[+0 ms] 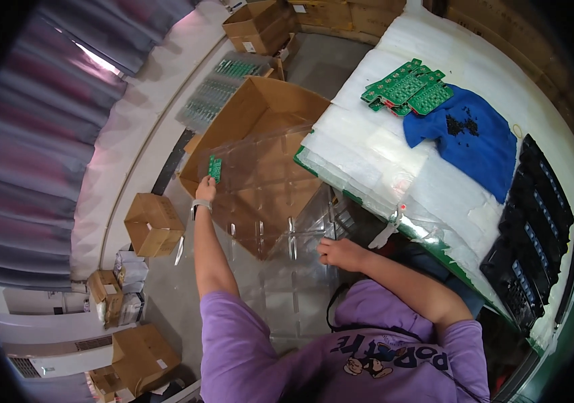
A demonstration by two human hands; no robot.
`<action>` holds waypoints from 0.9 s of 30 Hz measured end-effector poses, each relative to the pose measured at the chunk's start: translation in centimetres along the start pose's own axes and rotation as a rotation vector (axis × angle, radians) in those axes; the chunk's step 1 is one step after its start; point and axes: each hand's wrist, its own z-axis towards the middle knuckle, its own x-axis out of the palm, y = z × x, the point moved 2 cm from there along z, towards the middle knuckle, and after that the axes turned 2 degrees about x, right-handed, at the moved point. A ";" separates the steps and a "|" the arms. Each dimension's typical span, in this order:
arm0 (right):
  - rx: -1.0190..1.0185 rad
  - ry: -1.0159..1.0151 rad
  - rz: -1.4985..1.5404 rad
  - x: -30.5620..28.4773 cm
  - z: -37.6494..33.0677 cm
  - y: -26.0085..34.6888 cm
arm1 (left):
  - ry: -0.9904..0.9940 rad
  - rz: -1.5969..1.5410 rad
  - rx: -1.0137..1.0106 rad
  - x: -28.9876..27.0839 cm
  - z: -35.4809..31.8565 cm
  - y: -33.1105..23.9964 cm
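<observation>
A clear plastic compartment tray (258, 232) is spread out in front of me, partly over a large open cardboard box (287, 101). My left hand (206, 189) reaches out to the tray's far left part, its fingers closed on the lower end of a small green circuit board (215, 168). Whether that board touches the tray I cannot tell. At the tray's right edge my right hand (342, 255) has its fingers curled round the plastic rim. Several green circuit boards (408, 87) lie piled on the white-covered table (367, 144) to my right.
A blue cloth (475, 134) with small black parts (462, 124) lies on the table, beside a row of black panels (536, 228). Filled clear trays (216, 94) are stacked behind the large box. Smaller cardboard boxes (154, 225) stand on the floor to the left.
</observation>
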 end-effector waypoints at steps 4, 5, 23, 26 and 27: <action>-0.048 0.023 0.008 0.3 0.3 0.3 | -0.071 0.116 0.087 1.9 1.6 -0.3; -0.044 0.037 -0.017 0.5 0.1 0.1 | -0.019 0.196 -0.020 2.6 1.4 -1.4; -0.008 -0.028 0.008 1.2 0.2 -0.9 | -0.396 -0.667 0.084 -3.9 -2.2 -5.8; -0.040 0.014 -0.003 1.4 0.2 -1.2 | -0.049 -1.325 0.333 -8.3 -7.9 -16.9; -0.068 0.031 0.029 1.3 0.3 -1.2 | 0.020 -1.366 0.428 -9.6 -10.4 -21.2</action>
